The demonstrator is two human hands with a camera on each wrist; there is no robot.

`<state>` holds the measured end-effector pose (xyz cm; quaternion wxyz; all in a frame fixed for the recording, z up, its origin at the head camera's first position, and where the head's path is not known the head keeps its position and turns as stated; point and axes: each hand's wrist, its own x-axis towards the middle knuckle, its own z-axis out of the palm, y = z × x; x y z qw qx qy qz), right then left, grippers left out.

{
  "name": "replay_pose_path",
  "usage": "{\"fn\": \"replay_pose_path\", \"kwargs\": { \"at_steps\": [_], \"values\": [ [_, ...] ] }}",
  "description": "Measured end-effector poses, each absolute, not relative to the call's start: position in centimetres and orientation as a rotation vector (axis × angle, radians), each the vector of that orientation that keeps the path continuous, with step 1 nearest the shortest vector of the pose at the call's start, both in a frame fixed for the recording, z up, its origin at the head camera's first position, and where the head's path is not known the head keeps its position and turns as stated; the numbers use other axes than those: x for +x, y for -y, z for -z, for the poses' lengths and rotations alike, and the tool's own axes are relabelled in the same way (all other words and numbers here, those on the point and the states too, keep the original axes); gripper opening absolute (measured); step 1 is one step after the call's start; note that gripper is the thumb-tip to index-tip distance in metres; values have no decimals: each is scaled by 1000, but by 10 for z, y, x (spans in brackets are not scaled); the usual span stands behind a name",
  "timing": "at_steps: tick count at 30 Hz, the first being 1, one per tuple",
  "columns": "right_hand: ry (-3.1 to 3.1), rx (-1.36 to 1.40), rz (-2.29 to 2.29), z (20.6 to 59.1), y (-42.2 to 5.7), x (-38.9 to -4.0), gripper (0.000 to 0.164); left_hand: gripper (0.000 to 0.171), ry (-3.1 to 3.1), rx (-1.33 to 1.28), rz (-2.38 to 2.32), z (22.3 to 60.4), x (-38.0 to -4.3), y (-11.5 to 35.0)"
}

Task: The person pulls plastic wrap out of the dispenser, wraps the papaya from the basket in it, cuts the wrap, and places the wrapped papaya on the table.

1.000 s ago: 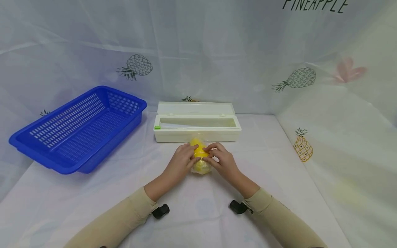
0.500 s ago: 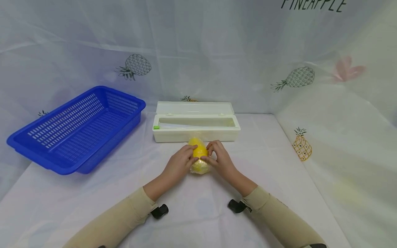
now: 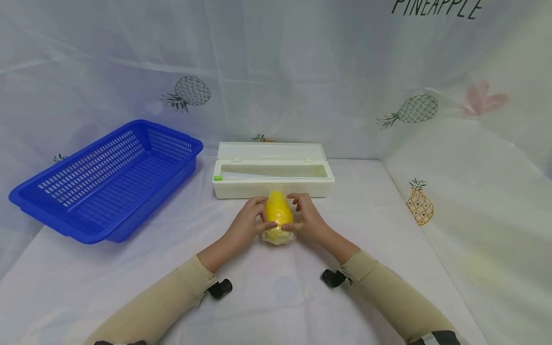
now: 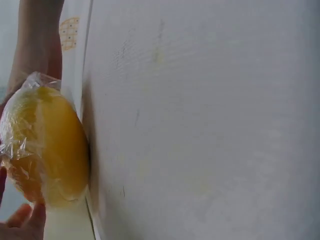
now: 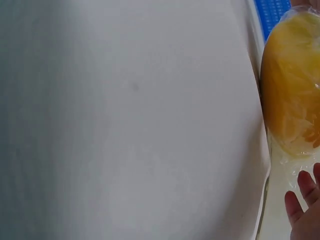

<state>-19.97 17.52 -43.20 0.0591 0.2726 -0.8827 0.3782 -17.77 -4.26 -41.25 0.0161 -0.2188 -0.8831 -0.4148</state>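
A yellow fruit [image 3: 278, 209] wrapped in clear plastic film stands between both hands in the head view, in front of the white box. Its kind is hard to tell through the film. My left hand [image 3: 246, 223] holds it at its left side, thumb on the near face and fingers curved along the side. The thumb of my right hand [image 3: 312, 221] touches the lower right of the fruit. In the right wrist view the right fingers [image 5: 306, 187] are spread apart from the wrapped fruit [image 5: 290, 85]. The left fingertips [image 4: 37, 215] touch its end in the left wrist view.
Right behind the fruit is a long white cling film dispenser box [image 3: 233, 190], its lid [image 3: 271, 151] raised and a green slider [image 3: 218, 178] at its left end. A blue plastic basket [image 3: 172, 189] stands at the left. Patterned cloth [image 3: 302, 96] hangs behind.
The fruit now stands more upright and shows more of its face. Both thumbs have slid down it, and the right fingers have moved off its surface.
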Motion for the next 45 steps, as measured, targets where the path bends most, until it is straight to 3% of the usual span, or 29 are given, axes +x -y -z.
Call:
{"fn": "replay_pose_path", "kwargs": {
  "at_steps": [7,15,30,37,45],
  "values": [
    [2553,886,-791,429,-181,-204,104,48,2837,-476,1564,416,-183,39],
    [2520,1161,-457,411,-183,-203,98,58,2839,-446,1801,413,-187,36],
    [2641,1046,-501,397,-175,-197,77,28,2714,-409,2065,416,-210,43],
    [2756,911,-435,390,-166,-193,76,17,2638,-226,1863,407,-190,52],
    [2923,762,-366,377,-163,-191,64,21,2623,-123,1900,406,-160,45]
  ]
}}
